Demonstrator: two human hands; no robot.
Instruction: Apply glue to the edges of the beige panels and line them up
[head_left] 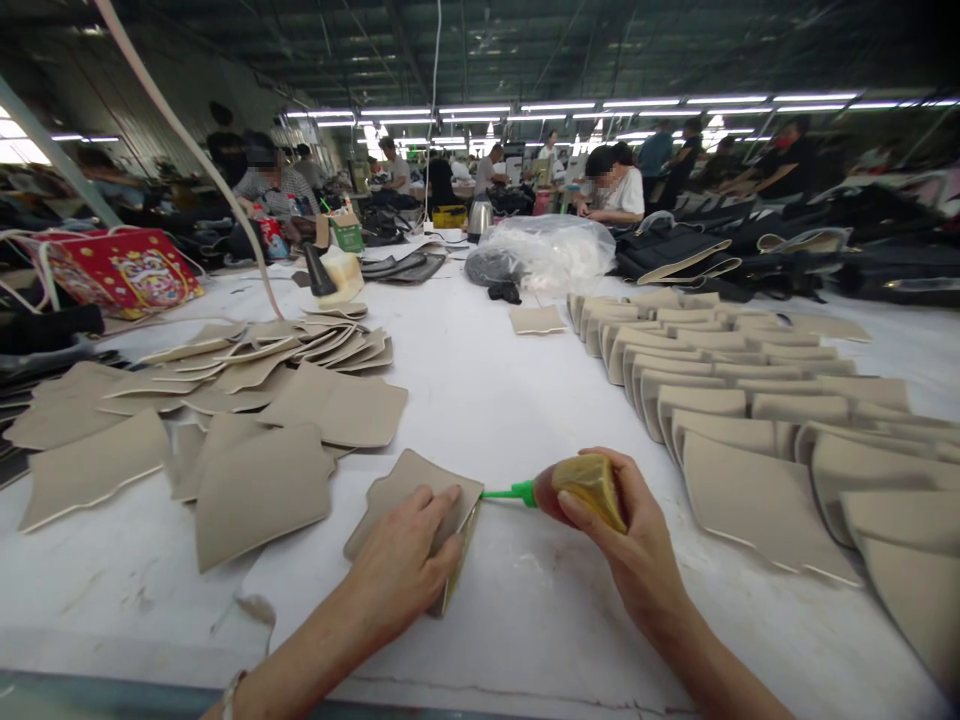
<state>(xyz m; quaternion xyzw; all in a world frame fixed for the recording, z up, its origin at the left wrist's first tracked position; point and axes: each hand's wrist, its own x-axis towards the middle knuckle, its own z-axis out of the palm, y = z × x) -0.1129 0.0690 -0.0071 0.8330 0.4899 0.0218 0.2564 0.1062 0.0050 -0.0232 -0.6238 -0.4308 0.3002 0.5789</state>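
My right hand (622, 500) is wrapped round a squeeze bottle (589, 485) of amber liquid, tilted on its side. Its thin green nozzle (506, 493) points left and meets the right corner of a beige panel (409, 475). Across that panel lies my left hand (416, 545), its fingers on the top face and its thumb by the right edge, holding it at the table. Along the panel's right side a glossy, yellowish edge (454, 575) shows below the top layer. What lies under my left palm is hidden.
Loose beige panels (262, 490) are heaped on the left. Overlapping rows of similar panels (742, 490) stand on the right. Farther back on the white table (465, 390) are a clear plastic bag (562, 250), a metal kettle (480, 218) and a red bag (120, 270). Several people work beyond.
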